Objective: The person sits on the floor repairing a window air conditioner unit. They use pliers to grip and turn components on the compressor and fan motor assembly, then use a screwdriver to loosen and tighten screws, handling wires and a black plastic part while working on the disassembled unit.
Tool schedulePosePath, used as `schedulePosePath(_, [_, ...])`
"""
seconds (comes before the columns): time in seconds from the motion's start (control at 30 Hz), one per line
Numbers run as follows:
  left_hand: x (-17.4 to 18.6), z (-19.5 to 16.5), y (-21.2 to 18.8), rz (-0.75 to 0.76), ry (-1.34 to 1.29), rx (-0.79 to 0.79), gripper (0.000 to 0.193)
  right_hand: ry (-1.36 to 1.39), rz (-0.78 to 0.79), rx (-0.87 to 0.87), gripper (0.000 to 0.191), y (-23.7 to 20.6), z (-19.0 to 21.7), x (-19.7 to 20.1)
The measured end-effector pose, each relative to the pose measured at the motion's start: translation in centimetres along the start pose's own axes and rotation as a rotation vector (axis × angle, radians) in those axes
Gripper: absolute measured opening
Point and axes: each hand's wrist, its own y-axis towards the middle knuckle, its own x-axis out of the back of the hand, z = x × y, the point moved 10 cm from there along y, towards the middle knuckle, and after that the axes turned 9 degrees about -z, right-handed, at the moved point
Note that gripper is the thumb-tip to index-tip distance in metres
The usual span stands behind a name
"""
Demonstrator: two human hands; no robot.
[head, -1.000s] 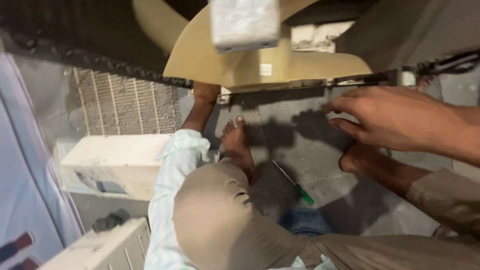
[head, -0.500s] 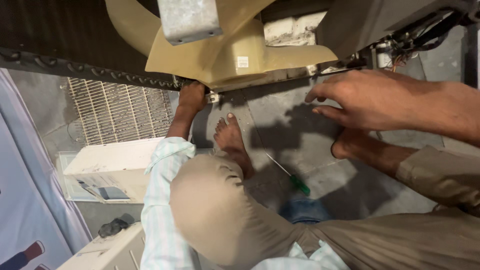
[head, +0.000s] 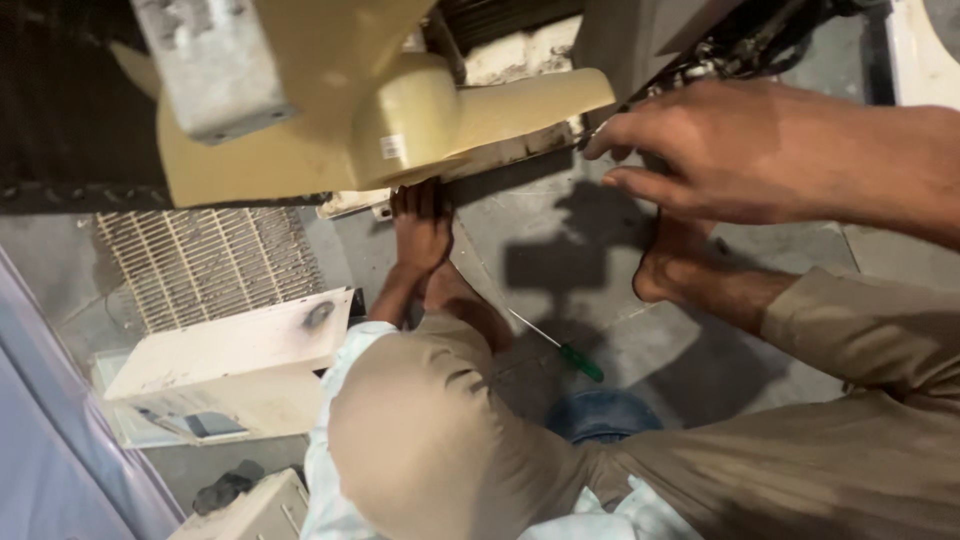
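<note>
I squat over a dismantled appliance with a cream plastic fan (head: pixel 400 120) and a grey metal block (head: pixel 205 70) on it. My left hand (head: pixel 420 225) reaches down under the fan, and its fingers curl on the lower edge of the unit's base (head: pixel 500 155). My right hand (head: pixel 760 150) hovers at the unit's right corner, fingers apart, fingertips touching the edge just below a bundle of wires (head: pixel 760 30). It holds nothing. My bare feet (head: pixel 670 270) rest on the grey floor.
A screwdriver with a green handle (head: pixel 580 362) lies on the floor between my feet. A white grille panel (head: pixel 200 260) and a cream casing (head: pixel 230 355) sit to the left. A blue round object (head: pixel 600 415) shows below my knee.
The view has closed in on the unit. My right hand has moved left to the unit's corner. My left hand stays at the base edge.
</note>
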Motion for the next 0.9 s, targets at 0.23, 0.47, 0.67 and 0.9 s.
schedulePosePath(0.23, [-6.7,-5.9,2.9,0.267,-0.169,0.018,0.043,-0.045,-0.063,0.045,0.049,-1.0,-0.6,1.6])
schedulePosePath(0.47, [-9.6,-13.2,7.4,0.28,-0.271,-0.02,0.049,0.06,-0.57,0.195,0.043,-7.2,-2.7,6.7])
schedulePosePath(0.67, [-8.4,-19.5,9.6,0.035,-0.198,-0.067,0.04,0.136,-0.535,-0.063,0.042,-14.1,-9.0,3.8])
schedulePosePath(0.9, [-8.2,-22.1,7.5,0.243,-0.363,-0.136,0.042,0.421,-0.479,-0.32,0.046,-20.8,-11.0,0.5])
